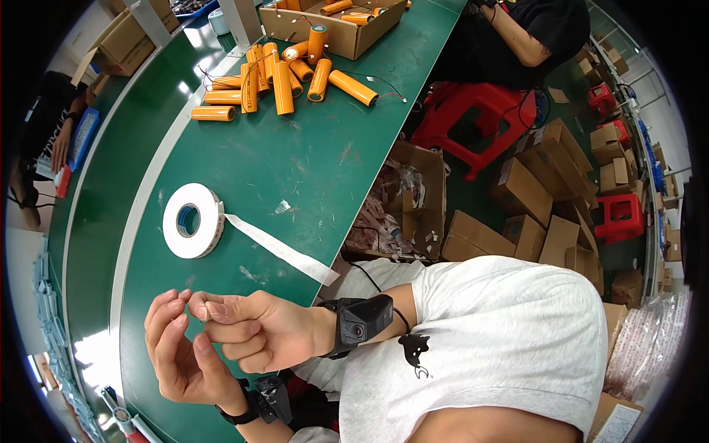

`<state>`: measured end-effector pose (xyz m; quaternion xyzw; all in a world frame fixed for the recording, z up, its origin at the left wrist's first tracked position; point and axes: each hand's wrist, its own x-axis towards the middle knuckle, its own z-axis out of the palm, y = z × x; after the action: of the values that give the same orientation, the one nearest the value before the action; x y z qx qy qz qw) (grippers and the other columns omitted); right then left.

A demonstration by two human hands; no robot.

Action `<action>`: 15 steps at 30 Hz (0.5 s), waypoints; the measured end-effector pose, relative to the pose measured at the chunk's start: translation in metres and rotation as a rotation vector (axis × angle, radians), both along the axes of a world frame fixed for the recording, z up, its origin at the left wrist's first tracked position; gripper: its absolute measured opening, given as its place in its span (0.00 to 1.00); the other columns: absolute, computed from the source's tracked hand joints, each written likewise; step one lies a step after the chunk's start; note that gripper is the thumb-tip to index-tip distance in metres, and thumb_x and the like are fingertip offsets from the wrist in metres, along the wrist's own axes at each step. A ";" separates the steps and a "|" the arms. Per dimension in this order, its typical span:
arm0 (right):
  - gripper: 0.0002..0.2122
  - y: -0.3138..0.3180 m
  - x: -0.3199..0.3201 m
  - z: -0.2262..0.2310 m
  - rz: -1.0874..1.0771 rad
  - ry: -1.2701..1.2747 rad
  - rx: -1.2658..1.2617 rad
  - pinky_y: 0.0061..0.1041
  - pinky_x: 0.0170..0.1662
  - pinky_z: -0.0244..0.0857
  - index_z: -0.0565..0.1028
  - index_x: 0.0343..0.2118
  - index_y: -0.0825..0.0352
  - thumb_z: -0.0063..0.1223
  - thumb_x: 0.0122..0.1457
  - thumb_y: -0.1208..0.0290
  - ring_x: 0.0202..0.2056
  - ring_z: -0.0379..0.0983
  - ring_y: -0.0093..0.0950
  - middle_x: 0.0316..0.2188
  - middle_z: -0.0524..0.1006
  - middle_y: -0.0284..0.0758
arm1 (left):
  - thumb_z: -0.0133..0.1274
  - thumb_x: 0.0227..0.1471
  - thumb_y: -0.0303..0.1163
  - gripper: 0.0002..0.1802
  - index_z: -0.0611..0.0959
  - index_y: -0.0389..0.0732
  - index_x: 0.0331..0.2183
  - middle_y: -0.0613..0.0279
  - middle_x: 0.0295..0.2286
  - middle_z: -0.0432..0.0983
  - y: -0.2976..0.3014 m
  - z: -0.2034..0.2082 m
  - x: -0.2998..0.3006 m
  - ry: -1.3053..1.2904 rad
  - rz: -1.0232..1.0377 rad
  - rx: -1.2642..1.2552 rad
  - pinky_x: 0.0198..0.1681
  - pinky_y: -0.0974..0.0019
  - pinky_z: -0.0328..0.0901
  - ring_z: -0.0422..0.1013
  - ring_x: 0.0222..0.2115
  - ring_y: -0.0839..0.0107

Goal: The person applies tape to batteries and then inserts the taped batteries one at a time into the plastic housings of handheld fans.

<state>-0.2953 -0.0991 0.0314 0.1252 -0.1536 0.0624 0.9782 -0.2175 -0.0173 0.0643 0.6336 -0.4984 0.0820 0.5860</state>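
My two hands meet over the near left edge of the green table. My right hand (247, 330) is closed, thumb and index finger pinched and the other fingers curled. Just below it, my left hand (181, 354) is bent with two fingertips together and the other fingers loosely curved. The fingertips of both hands nearly touch; anything held between them is too small or hidden. Behind the hands lies a roll of white tape (193, 221) on its side, with a blue-lined core. Its loose white strip (277, 247) runs across the table to the edge beside my right wrist.
Orange cylindrical battery cells (283, 87) with thin wires lie heaped at the far end. Behind them a cardboard box (354, 38) holds more. Beyond the table's right edge are a carton of scraps (425, 199), a red stool (473, 129) and a seated person (509, 44).
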 end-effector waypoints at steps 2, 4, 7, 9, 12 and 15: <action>0.06 0.000 0.000 0.001 0.005 0.004 0.008 0.14 0.11 0.38 0.64 0.34 0.57 0.36 0.61 0.63 0.10 0.42 0.13 0.10 0.50 0.21 | 0.49 0.42 0.23 0.08 0.75 0.31 0.29 0.49 0.32 0.70 0.001 0.000 0.000 0.019 -0.018 -0.033 0.38 0.54 0.67 0.68 0.36 0.53; 0.06 0.000 0.000 0.002 0.014 0.010 0.022 0.14 0.11 0.37 0.63 0.34 0.57 0.37 0.61 0.63 0.10 0.42 0.13 0.10 0.50 0.21 | 0.50 0.42 0.22 0.07 0.74 0.31 0.28 0.50 0.31 0.70 0.002 0.002 -0.001 0.027 -0.008 -0.021 0.38 0.53 0.67 0.68 0.36 0.53; 0.06 0.000 0.002 -0.001 -0.039 -0.032 -0.035 0.14 0.11 0.37 0.63 0.34 0.58 0.40 0.60 0.63 0.10 0.43 0.13 0.10 0.50 0.22 | 0.51 0.40 0.21 0.05 0.74 0.32 0.26 0.51 0.30 0.69 0.003 0.004 -0.003 0.041 0.011 0.003 0.39 0.51 0.67 0.68 0.35 0.54; 0.06 0.000 0.003 -0.002 -0.066 -0.052 -0.064 0.14 0.11 0.37 0.63 0.34 0.58 0.41 0.60 0.63 0.10 0.43 0.13 0.10 0.50 0.22 | 0.51 0.40 0.20 0.05 0.74 0.31 0.26 0.51 0.30 0.69 0.003 0.004 -0.005 0.056 0.022 0.019 0.39 0.51 0.67 0.68 0.34 0.55; 0.06 0.000 0.006 -0.005 -0.123 -0.090 -0.117 0.13 0.11 0.37 0.63 0.33 0.58 0.43 0.58 0.63 0.10 0.43 0.12 0.10 0.50 0.22 | 0.52 0.40 0.20 0.05 0.74 0.31 0.25 0.51 0.29 0.69 0.002 0.005 -0.007 0.070 0.031 0.037 0.39 0.52 0.67 0.68 0.34 0.56; 0.06 0.001 0.007 -0.007 -0.148 -0.101 -0.147 0.13 0.11 0.37 0.64 0.32 0.59 0.44 0.58 0.64 0.11 0.43 0.12 0.10 0.50 0.22 | 0.52 0.40 0.20 0.05 0.74 0.31 0.24 0.51 0.29 0.69 0.002 0.005 -0.008 0.082 0.042 0.056 0.39 0.52 0.67 0.68 0.33 0.57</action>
<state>-0.2879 -0.0985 0.0247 0.0384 -0.2064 0.0072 0.9777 -0.2254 -0.0151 0.0697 0.6630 -0.4627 0.0542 0.5860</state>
